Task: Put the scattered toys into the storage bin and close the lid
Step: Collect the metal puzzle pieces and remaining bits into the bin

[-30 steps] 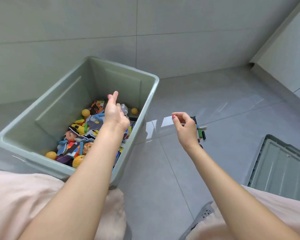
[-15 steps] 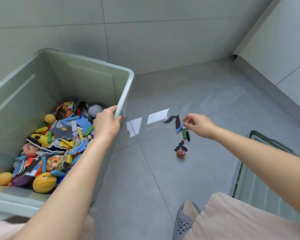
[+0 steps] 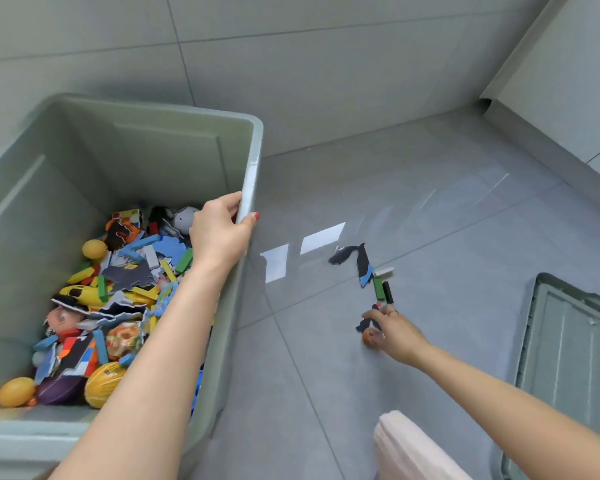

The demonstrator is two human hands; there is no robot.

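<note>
- The right hand [image 3: 395, 332] reaches down to the floor [image 3: 430, 209], fingers curled around a small orange ball [image 3: 370, 337] and touching a dark flat piece [image 3: 363, 323] beside it; whether the ball is lifted yet cannot be told.
- The left hand [image 3: 219, 233] grips the near rim of the storage bin [image 3: 253, 161], thumb outside, fingers inside.
- Just beyond the right hand lie a green block [image 3: 378, 287], a black block [image 3: 388, 292], a white block [image 3: 384, 271] and thin dark cutouts [image 3: 347, 254].
- These likely handle light: the ball may roll, so cupping suits it; the flat cutouts probably need an edge pried up on slick tile.
- The bin stands open, its bottom well covered, with room above the toys inside [image 3: 118, 289].
- The lid [image 3: 575, 358] lies on the floor at right, apart from the bin; open tile between them leaves a free path.
</note>
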